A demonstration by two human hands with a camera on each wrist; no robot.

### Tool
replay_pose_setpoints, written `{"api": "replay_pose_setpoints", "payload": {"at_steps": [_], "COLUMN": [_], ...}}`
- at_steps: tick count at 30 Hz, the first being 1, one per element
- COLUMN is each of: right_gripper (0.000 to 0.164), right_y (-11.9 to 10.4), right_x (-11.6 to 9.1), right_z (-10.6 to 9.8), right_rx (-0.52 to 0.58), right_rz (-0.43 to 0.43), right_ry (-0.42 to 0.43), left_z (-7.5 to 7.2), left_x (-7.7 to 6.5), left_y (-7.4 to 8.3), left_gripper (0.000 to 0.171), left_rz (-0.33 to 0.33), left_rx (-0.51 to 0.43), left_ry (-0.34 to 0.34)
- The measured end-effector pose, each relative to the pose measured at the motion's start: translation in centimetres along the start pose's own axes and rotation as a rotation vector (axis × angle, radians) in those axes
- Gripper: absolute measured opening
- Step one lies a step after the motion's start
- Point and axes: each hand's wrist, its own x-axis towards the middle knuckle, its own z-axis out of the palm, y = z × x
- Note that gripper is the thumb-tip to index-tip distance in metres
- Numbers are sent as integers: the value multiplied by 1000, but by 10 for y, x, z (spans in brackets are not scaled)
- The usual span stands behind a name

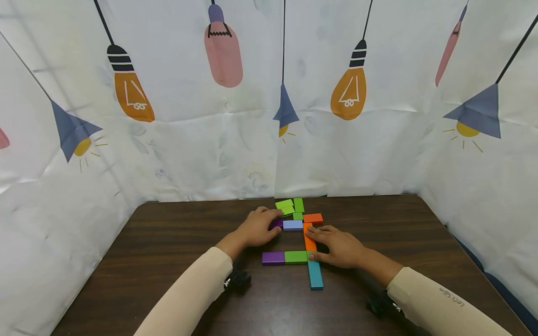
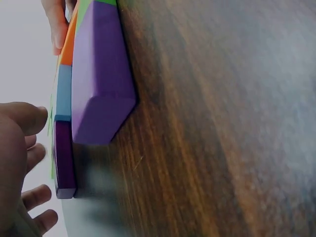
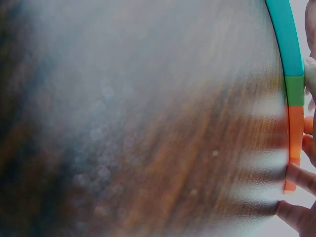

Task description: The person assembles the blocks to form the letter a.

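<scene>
Lying on the dark wood-grain table (image 1: 189,261): a purple block (image 1: 273,258) end to end with a green block (image 1: 296,257), then a small green block (image 1: 311,255) partly under the right thumb, with a teal block (image 1: 315,276) running nearer. On the far side, an orange block (image 1: 309,240), topped crosswise by a second orange block (image 1: 313,218); leftward, a blue block (image 1: 293,225) touching a dark purple block (image 1: 277,223); beyond, light-green blocks (image 1: 288,210).

Probably light, stiff and hard, likely wood or plastic; not fragile by look. Perhaps slightly slippery on the smooth faces. Best pinched across the long sides; apt to push neighbours out of line if pressed at one end.

With the left hand (image 1: 258,227), relaxed and parted around the dark purple block, thumb away from fingers; no pinch visible, contact uncertain. With the right hand (image 1: 342,246), spread flat, fingertips at the orange block, thumb at the small green block; gripping nothing, apparently.
</scene>
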Motion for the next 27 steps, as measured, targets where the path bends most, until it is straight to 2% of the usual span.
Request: {"api": "replay_pose_setpoints", "payload": {"at_steps": [8,14,27], "right_gripper": [83,83,85], "right_y": [0,0,0], "right_x": [0,0,-1], "right_z": [2,2,2], "right_rx": [6,3,-5], "right_rz": [-7,-10,-2], "right_ry": [2,1,-5], "left_z": [-3,-5,-13], "left_x": [-4,-10,-28], "left_y": [0,-9,-27], "left_gripper": [50,47,47], "left_rz": [-33,-39,-61], "left_rx": [5,16,25], "left_ry": [-13,12,5]}}
